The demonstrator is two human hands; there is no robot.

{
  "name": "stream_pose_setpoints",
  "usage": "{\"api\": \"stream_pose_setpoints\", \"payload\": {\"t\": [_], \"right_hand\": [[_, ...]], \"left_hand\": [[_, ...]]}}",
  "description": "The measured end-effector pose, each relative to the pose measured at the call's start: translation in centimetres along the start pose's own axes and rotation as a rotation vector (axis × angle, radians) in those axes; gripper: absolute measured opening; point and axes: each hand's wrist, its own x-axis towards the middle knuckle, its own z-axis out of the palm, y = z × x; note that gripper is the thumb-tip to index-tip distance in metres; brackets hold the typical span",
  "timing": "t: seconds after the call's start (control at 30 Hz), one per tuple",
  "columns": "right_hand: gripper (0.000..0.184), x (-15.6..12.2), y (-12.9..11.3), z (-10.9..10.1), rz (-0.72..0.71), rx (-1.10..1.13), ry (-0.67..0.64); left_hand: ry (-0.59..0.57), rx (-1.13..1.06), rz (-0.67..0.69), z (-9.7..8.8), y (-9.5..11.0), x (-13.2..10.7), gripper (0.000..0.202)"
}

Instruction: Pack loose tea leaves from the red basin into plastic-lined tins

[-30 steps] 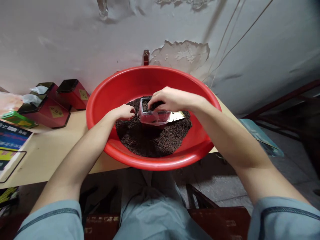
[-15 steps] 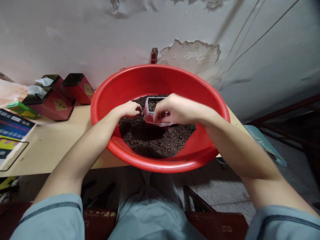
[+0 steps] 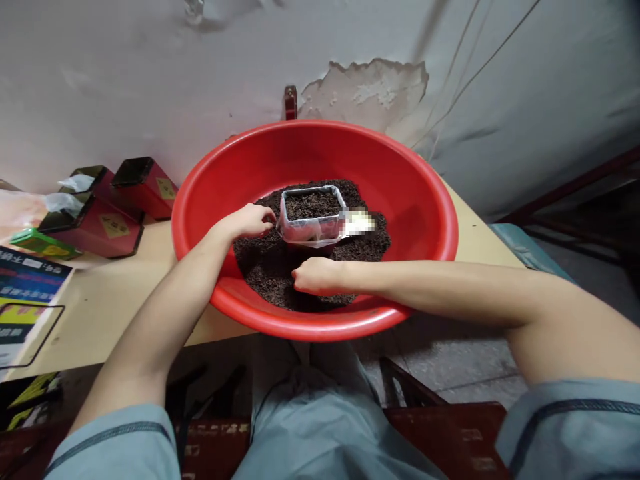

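A large red plastic basin [image 3: 415,193] holds a heap of dark loose tea leaves [image 3: 270,283]. Within the heap stands a rectangular box [image 3: 310,231], lined with a clear plastic bag folded over its rim and filled near the top with the same leaves. At the box's left side my left hand [image 3: 251,221] has its fingers curled at the edge of the bag. My right hand [image 3: 320,275] is closed in the leaves just in front of the box, its fingertips turned down and partly hidden. A pixelated pale patch covers the box's right corner.
Several dark red boxes [image 3: 113,223] with gold labels stand on the tabletop [image 3: 120,293] at left, two with plastic bags showing. Beside them lie a green packet [image 3: 43,243] and a printed sheet [image 3: 27,293]. The peeling wall [image 3: 370,87] rises close behind the basin.
My right hand has moved from over the box's right side down toward me into the leaves. The box top is now uncovered. My left hand stays by the box.
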Motion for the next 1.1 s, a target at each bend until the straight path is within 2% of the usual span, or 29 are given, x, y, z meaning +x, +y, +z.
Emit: {"api": "stream_pose_setpoints", "payload": {"t": [0.1, 0.17, 0.27, 0.33, 0.4, 0.5, 0.6, 0.7, 0.77, 0.83, 0.87, 0.93, 1.0, 1.03, 1.1], "right_hand": [[0.033, -0.8, 0.8, -1.4, -0.063, 0.015, -0.033], [0.029, -2.0, 1.7, -2.9, -0.134, 0.079, 0.033], [0.024, -4.5, 3.8, -5.6, -0.196, 0.204, 0.277], [0.023, -6.3, 5.7, -7.3, -0.128, 0.235, 0.467], [0.023, -7.5, 7.8, -8.4, 0.001, 0.224, 0.593], [0.021, -8.0, 10.8, -8.6, 0.139, 0.208, 0.643], [0.021, -7.7, 12.7, -7.8, 0.157, 0.235, 0.643], [0.020, -7.3, 12.5, -7.4, 0.157, 0.268, 0.744], [0.020, -6.9, 10.7, -7.3, 0.130, 0.272, 0.826], [0.023, -5.9, 7.9, -6.9, 0.012, 0.269, 0.763], [0.023, -5.2, 6.3, -6.5, -0.073, 0.259, 0.655], [0.028, -3.7, 3.1, -5.3, -0.205, 0.183, 0.334], [0.053, -2.2, 0.6, -3.5, -0.177, 0.036, 0.038], [0.062, -1.6, -0.2, -2.5, -0.128, -0.032, -0.055], [0.062, -0.6, -1.1, -0.7, -0.060, -0.079, -0.111]], "left_hand": [[0.022, -0.027, -0.010, -0.1, 0.1, -0.1, 0.040], [0.023, -0.053, -0.025, -0.1, 0.2, -0.2, 0.040], [0.008, -0.077, -0.038, 0.0, 0.2, 0.0, 0.041], [-0.004, -0.091, -0.045, 0.0, 0.1, 0.1, 0.041], [-0.014, -0.113, -0.051, 0.1, 0.1, 0.2, 0.040], [-0.032, -0.129, -0.068, 0.0, 0.1, 0.1, 0.040], [-0.062, -0.149, -0.088, -0.2, 0.4, 0.0, 0.041], [-0.057, -0.225, -0.090, -0.2, 0.7, -0.1, 0.040], [-0.050, -0.259, -0.092, -0.1, 0.7, 0.0, 0.040], [-0.044, -0.249, -0.089, 0.0, 0.7, 0.1, 0.040], [-0.039, -0.230, -0.087, 0.0, 0.6, 0.2, 0.040], [-0.031, -0.210, -0.087, 0.2, 0.5, 0.3, 0.039], [-0.029, -0.243, -0.100, 0.4, 0.3, 0.4, 0.038], [-0.030, -0.274, -0.113, 0.5, 0.3, 0.4, 0.038], [-0.032, -0.332, -0.140, 0.6, 0.2, 0.3, 0.039]]}}
